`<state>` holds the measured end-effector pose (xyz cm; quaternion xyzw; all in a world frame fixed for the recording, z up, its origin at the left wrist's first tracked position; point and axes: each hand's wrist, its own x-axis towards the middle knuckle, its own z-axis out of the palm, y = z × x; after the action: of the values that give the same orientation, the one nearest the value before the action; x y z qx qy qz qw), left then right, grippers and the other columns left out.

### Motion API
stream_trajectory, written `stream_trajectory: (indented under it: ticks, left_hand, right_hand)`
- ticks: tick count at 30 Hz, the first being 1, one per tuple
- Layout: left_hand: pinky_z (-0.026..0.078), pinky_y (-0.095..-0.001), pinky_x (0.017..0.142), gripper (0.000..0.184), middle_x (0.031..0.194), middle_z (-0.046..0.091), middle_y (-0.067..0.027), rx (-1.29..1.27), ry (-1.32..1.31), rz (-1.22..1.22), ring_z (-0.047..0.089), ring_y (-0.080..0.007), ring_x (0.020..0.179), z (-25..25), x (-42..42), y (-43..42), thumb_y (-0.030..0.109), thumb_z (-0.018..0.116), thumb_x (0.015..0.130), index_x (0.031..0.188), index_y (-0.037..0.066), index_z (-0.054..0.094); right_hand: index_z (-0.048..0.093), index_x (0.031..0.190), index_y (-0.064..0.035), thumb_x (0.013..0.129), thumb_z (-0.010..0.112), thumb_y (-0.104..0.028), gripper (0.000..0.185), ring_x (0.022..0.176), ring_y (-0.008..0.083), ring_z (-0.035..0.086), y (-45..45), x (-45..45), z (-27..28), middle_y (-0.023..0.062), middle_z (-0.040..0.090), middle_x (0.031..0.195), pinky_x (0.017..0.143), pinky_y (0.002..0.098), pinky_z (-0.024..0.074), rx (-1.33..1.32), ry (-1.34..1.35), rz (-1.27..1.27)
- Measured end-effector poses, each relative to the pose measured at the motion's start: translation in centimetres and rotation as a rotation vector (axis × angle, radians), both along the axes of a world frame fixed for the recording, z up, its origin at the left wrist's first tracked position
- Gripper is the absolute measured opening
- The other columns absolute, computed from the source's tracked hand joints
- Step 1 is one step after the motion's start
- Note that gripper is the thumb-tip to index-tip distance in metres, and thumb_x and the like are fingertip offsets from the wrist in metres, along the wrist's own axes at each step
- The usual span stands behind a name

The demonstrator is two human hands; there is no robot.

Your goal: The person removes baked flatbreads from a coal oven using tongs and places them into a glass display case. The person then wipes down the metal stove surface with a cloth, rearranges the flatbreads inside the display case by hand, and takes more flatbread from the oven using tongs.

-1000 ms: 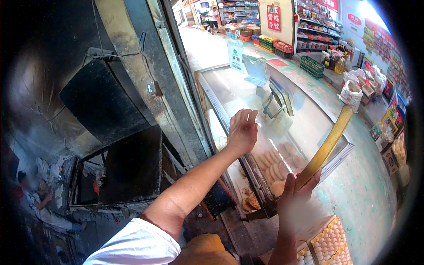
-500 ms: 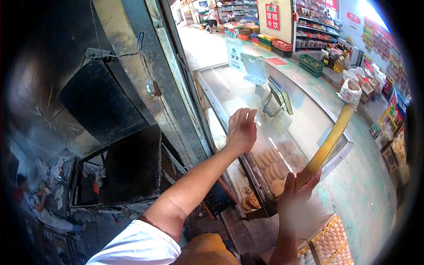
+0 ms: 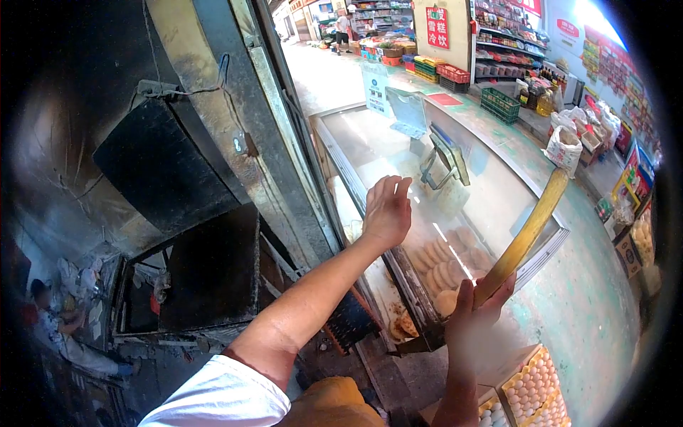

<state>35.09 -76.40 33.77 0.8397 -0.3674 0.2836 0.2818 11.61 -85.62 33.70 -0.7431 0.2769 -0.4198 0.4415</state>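
Note:
My left hand [image 3: 388, 212] hovers over or rests against the glass top of a display case [image 3: 491, 167]; contact is hard to judge. Its fingers are stretched out, slightly bent, with nothing in them. At the case's near right corner, my right hand [image 3: 484, 306] grips the lower end of a long, curved yellow strip [image 3: 523, 238]. The strip slants up and away to the right, and a blur covers part of that hand and wrist. Under the glass lie several round flat breads [image 3: 440, 263]. A browned flatbread [image 3: 404, 326] sits by the case's near edge.
A tablet-like screen on a stand [image 3: 448, 153] is on the case. Egg trays [image 3: 533, 391] stand low at the right. A dark metal oven-like box [image 3: 210, 274] and a person [image 3: 67, 331] are at left. Beyond are a green crate [image 3: 499, 105] and shop shelves [image 3: 511, 46].
Both hands keep almost the same positions, and the right still grips the yellow strip. The person at lower left has shifted slightly.

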Motion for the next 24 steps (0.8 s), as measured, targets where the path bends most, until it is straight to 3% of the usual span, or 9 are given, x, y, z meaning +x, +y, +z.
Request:
stream_trajectory:
  ticks: [1, 3, 4, 6, 24]
  left_hand:
    - [0.037, -0.0473, 0.103, 0.048, 0.126, 0.048, -0.0123, -0.006, -0.002, 0.0, 0.044, -0.0337, 0.125, 0.02, -0.01, 0.01, 0.008, 0.062, 0.086, 0.131, 0.01, 0.048]
    - [0.037, -0.0472, 0.103, 0.048, 0.125, 0.049, -0.0123, -0.007, 0.003, 0.003, 0.044, -0.0336, 0.125, 0.04, -0.03, -0.03, 0.007, 0.062, 0.086, 0.131, 0.01, 0.048]
    - [0.037, -0.0472, 0.103, 0.047, 0.125, 0.049, -0.0123, -0.006, 0.009, 0.006, 0.044, -0.0335, 0.125, 0.04, -0.02, -0.04, 0.007, 0.062, 0.086, 0.131, 0.01, 0.048]
    - [0.037, -0.0471, 0.103, 0.048, 0.125, 0.049, -0.0122, -0.006, 0.004, 0.006, 0.044, -0.0335, 0.125, 0.0, -0.02, 0.01, 0.007, 0.062, 0.086, 0.131, 0.01, 0.048]
    - [0.037, -0.0475, 0.104, 0.048, 0.127, 0.049, -0.0119, -0.02, 0.011, 0.011, 0.044, -0.0334, 0.126, -0.21, 0.09, -0.08, 0.007, 0.063, 0.085, 0.131, 0.012, 0.048]
  right_hand:
    - [0.023, 0.15, 0.001, 0.092, 0.062, -0.025, 0.075, 0.117, 0.0333, 0.049, -0.17, 0.1, -0.51, 0.0219, 0.048, 0.126, 0.099, 0.043, 0.0403, -0.059, -0.003, -0.012]
    - [0.021, 0.151, -0.003, 0.094, 0.06, -0.024, 0.073, 0.101, 0.0265, 0.057, -0.24, 0.15, -0.63, 0.0156, 0.056, 0.108, 0.088, 0.0407, 0.0474, -0.119, -0.007, -0.023]
    - [0.022, 0.15, 0.0013, 0.092, 0.062, -0.026, 0.075, 0.118, 0.0334, 0.049, -0.15, 0.09, -0.39, 0.0217, 0.048, 0.126, 0.1, 0.043, 0.0399, -0.072, -0.005, -0.014]
    - [0.024, 0.148, 0.0055, 0.09, 0.064, -0.028, 0.078, 0.135, 0.0403, 0.04, -0.01, -0.01, -0.08, 0.0279, 0.039, 0.144, 0.111, 0.0453, 0.0324, -0.024, -0.001, -0.004]
    - [0.025, 0.148, 0.0051, 0.089, 0.065, -0.025, 0.078, 0.134, 0.0419, 0.041, 0.16, 0.08, 0.1, 0.0291, 0.04, 0.143, 0.11, 0.0452, 0.0333, -0.001, -0.018, -0.022]
